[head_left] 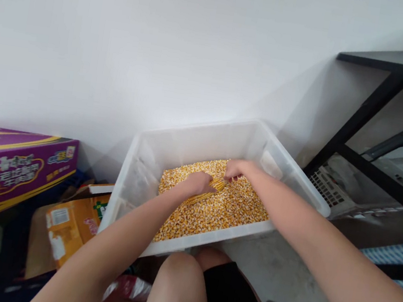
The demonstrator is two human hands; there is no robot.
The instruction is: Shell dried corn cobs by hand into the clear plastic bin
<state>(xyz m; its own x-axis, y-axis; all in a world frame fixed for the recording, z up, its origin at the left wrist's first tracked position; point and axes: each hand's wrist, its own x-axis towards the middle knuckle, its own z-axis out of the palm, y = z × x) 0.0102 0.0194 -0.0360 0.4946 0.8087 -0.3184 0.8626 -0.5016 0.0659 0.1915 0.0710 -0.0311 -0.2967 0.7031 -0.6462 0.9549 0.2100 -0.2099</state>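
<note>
A yellow corn cob [218, 184] lies slantwise over a bed of loose corn kernels [210, 216]. My left hand [198, 183] is closed around its middle, with the fingers partly hiding it. At the cob's upper right end, my right hand [235, 169] has its fingers curled in a pinch on the tip; the exact contact is small and partly hidden. Both hands are inside a translucent white plastic bin [188, 242], whose floor is covered with kernels.
A white wall [186, 53] rises behind the bin. To the left stand a purple carton [27, 173] and an orange box [74, 225]. A black-framed table [367, 105] is on the right, with a white plastic basket [332, 190] under it. My knees [181, 284] are close to the bin's front.
</note>
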